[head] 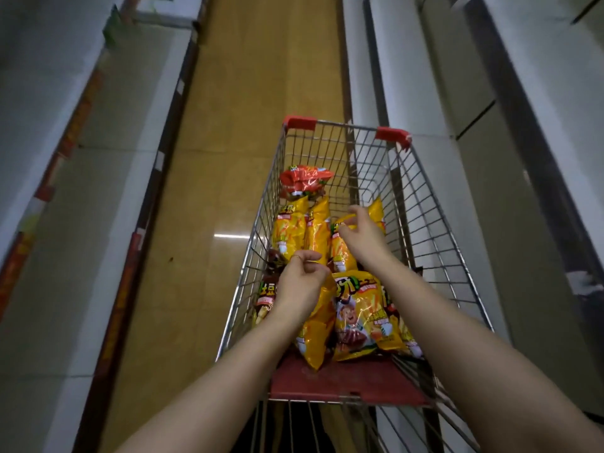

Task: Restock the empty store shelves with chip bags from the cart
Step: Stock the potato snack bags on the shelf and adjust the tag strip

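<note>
Chip bags (362, 318) lie in the wire cart (425, 207), which stands in the aisle between two rows of shelves. Nearest to the person is a red flap (343, 380) at the cart's near end. The bottoms of some yellow bags rest on it, and one of them shows a cartoon figure. The left arm comes in from the lower left. The left hand (302, 282) is over the left side of the cart and has a thin ring on one finger. Its fingers (309, 256) are curled in and hold the top of a long yellow bag (315, 331), which hangs down toward the red flap. Just left of that hand, brown bags (266, 300) lean on the cart's left wall. The right hand (362, 237) is farther in. Its thumb and first finger pinch the top edge of a standing yellow bag (340, 253), and the other fingers (355, 212) are lifted. Two more upright yellow bags (291, 227) stand just to the left. Behind them a red bag (304, 181) sits near the left wall. The far end of the cart has red corners (299, 122). The yellow-brown floor (248, 76) runs on past it. The grey right shelves (483, 207) are close beside the cart. The left shelves (42, 142) are well apart from it, across the aisle.
</note>
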Demonstrator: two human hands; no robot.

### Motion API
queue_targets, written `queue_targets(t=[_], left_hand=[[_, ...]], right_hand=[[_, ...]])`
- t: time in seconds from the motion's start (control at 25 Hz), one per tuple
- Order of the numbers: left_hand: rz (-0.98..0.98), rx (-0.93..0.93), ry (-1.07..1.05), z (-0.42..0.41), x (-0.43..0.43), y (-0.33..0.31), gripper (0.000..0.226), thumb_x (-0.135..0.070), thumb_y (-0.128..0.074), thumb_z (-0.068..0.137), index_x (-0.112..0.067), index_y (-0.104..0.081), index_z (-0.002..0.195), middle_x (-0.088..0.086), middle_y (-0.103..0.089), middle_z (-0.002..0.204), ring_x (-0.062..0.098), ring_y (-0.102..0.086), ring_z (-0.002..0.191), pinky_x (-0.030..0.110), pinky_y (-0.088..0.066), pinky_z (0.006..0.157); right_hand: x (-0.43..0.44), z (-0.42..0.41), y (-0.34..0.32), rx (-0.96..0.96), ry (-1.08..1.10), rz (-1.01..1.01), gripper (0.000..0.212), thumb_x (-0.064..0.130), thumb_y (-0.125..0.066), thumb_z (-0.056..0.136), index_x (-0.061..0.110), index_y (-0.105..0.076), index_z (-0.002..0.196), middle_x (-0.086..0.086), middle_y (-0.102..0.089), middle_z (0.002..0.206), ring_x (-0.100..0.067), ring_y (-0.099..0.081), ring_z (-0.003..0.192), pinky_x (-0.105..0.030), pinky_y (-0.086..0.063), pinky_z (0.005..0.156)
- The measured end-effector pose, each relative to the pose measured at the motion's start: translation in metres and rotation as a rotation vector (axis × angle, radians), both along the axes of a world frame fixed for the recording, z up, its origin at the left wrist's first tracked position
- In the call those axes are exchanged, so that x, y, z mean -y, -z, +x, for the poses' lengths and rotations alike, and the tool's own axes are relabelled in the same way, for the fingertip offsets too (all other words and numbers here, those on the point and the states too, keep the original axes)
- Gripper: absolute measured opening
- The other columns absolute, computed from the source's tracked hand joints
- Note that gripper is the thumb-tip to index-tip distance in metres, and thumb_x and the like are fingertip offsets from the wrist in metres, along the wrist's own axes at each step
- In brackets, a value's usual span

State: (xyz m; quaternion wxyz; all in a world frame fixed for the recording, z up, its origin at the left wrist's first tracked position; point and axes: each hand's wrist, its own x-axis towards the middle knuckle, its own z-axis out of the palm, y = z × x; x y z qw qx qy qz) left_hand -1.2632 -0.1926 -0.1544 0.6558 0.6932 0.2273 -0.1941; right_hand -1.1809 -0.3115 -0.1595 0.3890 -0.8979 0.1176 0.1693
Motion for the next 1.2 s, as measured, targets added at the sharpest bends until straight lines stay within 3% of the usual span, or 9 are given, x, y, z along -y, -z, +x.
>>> queue_targets(t=[0.16,0.28,0.36,0.44,0.64,0.76,0.92,1.08,1.2], left_hand=[[-0.030,-0.042,-0.064,0.021,0.010,0.028,0.016,-0.008,-0.053,0.092,-0.023,-0.050,0.098,0.001,-0.058,0.088,0.020,-0.055,0.081,0.028,-0.043,0.065],[-0.036,-0.025,-0.075,0.041,0.009,0.035,0.018,-0.008,-0.052,0.092,-0.020,-0.050,0.106,-0.001,-0.057,0.084,0.017,-0.055,0.080,0.026,-0.043,0.065],[-0.029,-0.024,-0.074,0.047,0.003,0.039,0.017,-0.008,-0.052,0.093,-0.020,-0.050,0.105,0.002,-0.058,0.087,0.017,-0.057,0.082,0.029,-0.045,0.070],[0.000,-0.035,-0.070,0.045,-0.004,0.045,0.017,-0.008,-0.052,0.093,-0.025,-0.050,0.096,0.004,-0.058,0.087,0.018,-0.056,0.081,0.031,-0.044,0.073],[0.009,-0.075,-0.006,0.037,-0.003,0.058,0.015,-0.009,-0.051,0.094,-0.020,-0.048,0.103,0.001,-0.054,0.083,0.016,-0.053,0.078,0.024,-0.041,0.063],[0.011,-0.064,-0.003,0.036,0.000,0.056,0.015,-0.011,-0.051,0.093,-0.019,-0.049,0.106,0.000,-0.054,0.084,0.019,-0.055,0.083,0.026,-0.042,0.065],[0.030,-0.052,-0.019,0.030,0.006,0.042,0.014,-0.011,-0.052,0.093,-0.020,-0.050,0.103,-0.001,-0.056,0.085,0.022,-0.057,0.088,0.031,-0.044,0.074],[0.069,-0.037,-0.041,0.028,0.008,0.012,0.014,-0.009,-0.051,0.091,-0.022,-0.053,0.097,0.006,-0.060,0.094,0.024,-0.058,0.084,0.041,-0.050,0.079],[0.130,0.046,-0.158,0.039,-0.006,-0.021,0.014,-0.009,-0.048,0.092,-0.016,-0.054,0.103,0.007,-0.060,0.091,0.024,-0.058,0.081,0.033,-0.046,0.074]], right_hand=[[-0.001,0.066,0.048,-0.074,0.056,0.057,0.048,0.012,-0.048,0.094,0.011,-0.033,0.140,-0.009,-0.055,0.120,-0.024,-0.059,0.097,-0.027,-0.047,0.072],[-0.004,0.115,0.077,-0.072,0.126,0.169,0.050,0.009,-0.051,0.092,0.015,-0.037,0.140,-0.004,-0.054,0.109,-0.009,-0.052,0.081,-0.014,-0.043,0.056],[-0.009,0.142,0.090,-0.096,0.176,0.309,0.048,0.010,-0.051,0.093,0.017,-0.040,0.139,-0.004,-0.048,0.126,-0.009,-0.045,0.096,-0.014,-0.036,0.056],[-0.016,0.162,0.105,-0.176,0.236,0.436,0.043,0.013,-0.050,0.094,0.015,-0.043,0.137,-0.002,-0.047,0.119,-0.012,-0.041,0.100,-0.016,-0.034,0.056],[-0.018,0.167,0.144,-0.271,0.445,0.611,0.043,0.019,-0.055,0.089,0.004,-0.051,0.128,-0.012,-0.061,0.108,-0.025,-0.057,0.099,-0.043,-0.048,0.090],[-0.010,0.135,0.112,-0.165,0.524,0.746,0.024,0.012,-0.051,0.092,0.002,-0.059,0.113,-0.006,-0.061,0.099,-0.018,-0.056,0.091,-0.032,-0.045,0.077],[0.033,0.095,0.054,0.048,0.515,0.976,0.023,0.004,-0.041,0.096,0.007,-0.063,0.090,-0.004,-0.063,0.107,-0.021,-0.057,0.111,-0.035,-0.042,0.101],[0.077,0.050,-0.021,0.237,0.455,1.117,0.025,0.009,-0.054,0.084,0.012,-0.073,0.069,0.002,-0.071,0.081,-0.013,-0.065,0.083,-0.034,-0.050,0.082],[0.101,0.015,-0.077,0.290,0.345,1.204,0.010,0.022,-0.069,0.067,0.014,-0.073,0.065,0.003,-0.070,0.076,-0.011,-0.062,0.077,-0.032,-0.047,0.075]])
